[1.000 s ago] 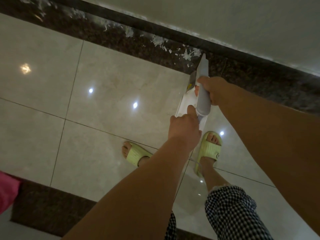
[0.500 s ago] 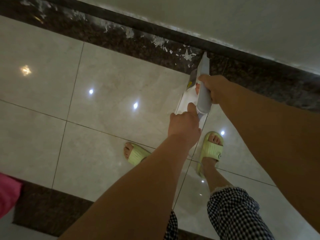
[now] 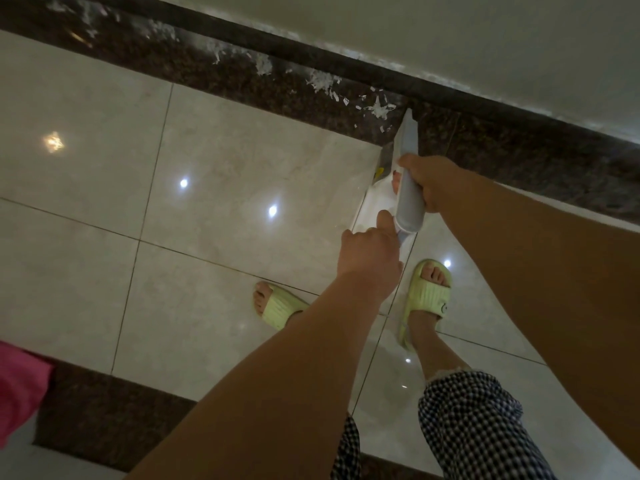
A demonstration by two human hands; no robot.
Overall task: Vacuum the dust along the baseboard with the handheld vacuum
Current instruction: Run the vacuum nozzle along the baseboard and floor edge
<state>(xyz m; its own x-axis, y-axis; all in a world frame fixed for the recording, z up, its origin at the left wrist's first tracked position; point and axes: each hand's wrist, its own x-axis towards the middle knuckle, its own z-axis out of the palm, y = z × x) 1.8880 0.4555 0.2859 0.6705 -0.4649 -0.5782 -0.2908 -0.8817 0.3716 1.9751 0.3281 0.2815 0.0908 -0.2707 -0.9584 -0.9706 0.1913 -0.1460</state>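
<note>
While the person leans over the floor, the right hand (image 3: 434,187) is wrapped round the grey body of the handheld vacuum (image 3: 408,174), fingers curled about its middle; the left hand (image 3: 369,252) grips the tail end of the same tool, thumb lying up along it. With both hands on it, the vacuum points away from the person, its narrow nozzle reaching onto the dark speckled border strip (image 3: 242,77) that runs along the foot of the wall; the nozzle tip sits just beside a scatter of white dust and flakes (image 3: 379,109), at the right end of a trail of the same debris stretching leftward along the strip. Above the strip runs the dark baseboard (image 3: 311,51), and above that the pale wall (image 3: 450,36); whether the tip touches the baseboard itself I cannot tell. Under the hands the glossy cream floor tiles (image 3: 242,157) throw back small spots of light; the person stands on them in light green slippers (image 3: 427,299), one foot either side of the left forearm, checked trousers (image 3: 474,427) showing below. Something pink (image 3: 17,386) sits at the left edge.
</note>
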